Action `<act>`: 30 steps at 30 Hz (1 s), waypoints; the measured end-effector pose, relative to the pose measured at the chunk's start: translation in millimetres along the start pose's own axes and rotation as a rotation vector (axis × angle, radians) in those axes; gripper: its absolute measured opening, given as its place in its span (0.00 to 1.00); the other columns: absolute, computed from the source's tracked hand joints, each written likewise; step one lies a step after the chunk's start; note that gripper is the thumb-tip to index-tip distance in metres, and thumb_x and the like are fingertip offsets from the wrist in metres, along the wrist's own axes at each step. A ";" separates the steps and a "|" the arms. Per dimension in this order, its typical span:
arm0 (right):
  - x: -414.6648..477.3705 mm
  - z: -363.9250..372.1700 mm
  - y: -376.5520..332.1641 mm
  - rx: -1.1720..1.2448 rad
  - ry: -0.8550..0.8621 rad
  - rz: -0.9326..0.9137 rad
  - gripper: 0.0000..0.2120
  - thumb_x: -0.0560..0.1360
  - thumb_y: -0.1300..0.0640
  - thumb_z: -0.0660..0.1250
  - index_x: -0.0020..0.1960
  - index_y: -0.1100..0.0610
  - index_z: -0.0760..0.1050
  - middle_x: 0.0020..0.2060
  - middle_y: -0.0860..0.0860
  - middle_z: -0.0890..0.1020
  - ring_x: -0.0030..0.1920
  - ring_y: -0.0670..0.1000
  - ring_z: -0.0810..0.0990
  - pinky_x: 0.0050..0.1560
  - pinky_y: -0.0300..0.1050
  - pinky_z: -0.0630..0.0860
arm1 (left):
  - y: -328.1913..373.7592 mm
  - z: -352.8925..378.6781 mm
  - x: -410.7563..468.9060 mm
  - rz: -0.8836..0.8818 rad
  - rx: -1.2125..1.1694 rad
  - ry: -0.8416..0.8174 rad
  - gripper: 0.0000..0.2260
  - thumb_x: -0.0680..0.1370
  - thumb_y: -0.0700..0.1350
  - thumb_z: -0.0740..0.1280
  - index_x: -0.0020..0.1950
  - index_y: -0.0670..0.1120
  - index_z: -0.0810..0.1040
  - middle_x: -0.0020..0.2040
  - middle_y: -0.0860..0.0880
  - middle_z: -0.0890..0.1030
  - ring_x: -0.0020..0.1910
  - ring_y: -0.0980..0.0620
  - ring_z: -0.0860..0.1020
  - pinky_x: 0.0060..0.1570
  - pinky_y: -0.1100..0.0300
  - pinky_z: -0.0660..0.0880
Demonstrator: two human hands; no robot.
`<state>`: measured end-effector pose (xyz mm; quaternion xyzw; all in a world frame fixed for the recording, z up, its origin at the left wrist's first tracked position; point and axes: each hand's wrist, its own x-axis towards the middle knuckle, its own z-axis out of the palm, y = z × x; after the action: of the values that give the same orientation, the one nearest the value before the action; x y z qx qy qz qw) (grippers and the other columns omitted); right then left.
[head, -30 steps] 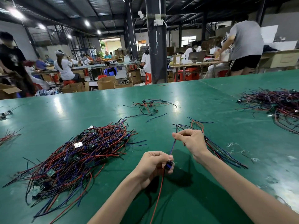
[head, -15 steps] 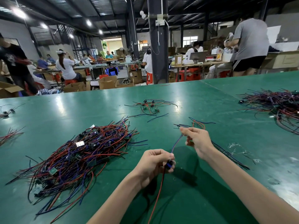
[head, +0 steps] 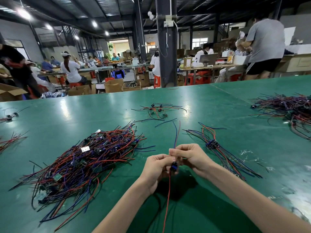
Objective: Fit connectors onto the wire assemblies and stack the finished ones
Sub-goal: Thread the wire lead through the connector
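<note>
Head view: the 2 hands meet above the green table (head: 218, 106). The left hand (head: 156, 172) grips a small blue connector (head: 174, 166). The right hand (head: 193, 158), touching the left, pinches the blue and red wires (head: 176, 132) rising from the connector. A tangled wire pile (head: 87, 158) lies left of the left hand, and a small bunch of fitted assemblies (head: 212, 144) lies just right of the right hand.

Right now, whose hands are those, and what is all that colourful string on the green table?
Those are a person's two bare hands, seen from a camera worn on their head, looking down. The string is thin red and blue wire. The left hand holds a small dark connector; the right hand pinches its wires just above. A big tangled pile lies to the left on the green table, and a small stack lies to the right. Other people work at tables behind.
</note>
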<state>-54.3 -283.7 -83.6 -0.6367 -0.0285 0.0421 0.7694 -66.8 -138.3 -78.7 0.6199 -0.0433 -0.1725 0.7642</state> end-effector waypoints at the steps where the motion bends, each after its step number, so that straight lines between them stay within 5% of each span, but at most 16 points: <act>1: 0.8 0.0 0.7 -0.032 0.042 -0.037 0.07 0.65 0.62 0.75 0.31 0.62 0.78 0.24 0.53 0.76 0.24 0.47 0.68 0.28 0.38 0.67 | -0.3 0.3 0.4 -0.006 0.005 0.008 0.07 0.75 0.34 0.67 0.37 0.38 0.79 0.30 0.44 0.80 0.25 0.53 0.77 0.28 0.61 0.76; 9: 9.3 -14.7 -0.2 -0.325 0.244 -0.215 0.09 0.68 0.60 0.76 0.32 0.59 0.79 0.26 0.53 0.73 0.26 0.49 0.65 0.27 0.38 0.63 | 0.5 1.2 -1.5 -0.046 0.013 -0.047 0.11 0.75 0.31 0.65 0.33 0.39 0.78 0.29 0.41 0.78 0.25 0.50 0.76 0.27 0.62 0.75; 14: 16.9 -28.8 2.3 -0.367 0.351 -0.258 0.09 0.67 0.60 0.77 0.31 0.56 0.79 0.21 0.44 0.75 0.22 0.40 0.67 0.26 0.30 0.65 | 0.9 3.5 -4.2 -0.052 0.021 -0.118 0.10 0.74 0.30 0.65 0.33 0.38 0.77 0.29 0.42 0.77 0.26 0.49 0.76 0.27 0.62 0.74; 21: 23.9 -49.4 1.7 -0.378 0.477 -0.274 0.09 0.68 0.59 0.77 0.31 0.56 0.80 0.19 0.42 0.74 0.21 0.39 0.67 0.26 0.29 0.65 | 0.7 6.5 -8.1 -0.075 0.081 -0.219 0.16 0.75 0.33 0.66 0.28 0.44 0.78 0.32 0.43 0.76 0.28 0.51 0.77 0.28 0.62 0.74; 30: 26.5 -50.8 1.6 -0.296 0.452 -0.270 0.09 0.72 0.61 0.72 0.33 0.60 0.79 0.25 0.53 0.73 0.23 0.47 0.67 0.26 0.38 0.67 | 3.7 6.7 -9.5 -0.085 0.091 -0.233 0.14 0.75 0.34 0.66 0.30 0.43 0.78 0.30 0.44 0.78 0.27 0.52 0.77 0.28 0.63 0.75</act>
<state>-23.0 -330.4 -95.0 -0.7258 0.0530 -0.2079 0.6536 -76.7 -140.9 -72.2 0.6309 -0.1133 -0.2737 0.7171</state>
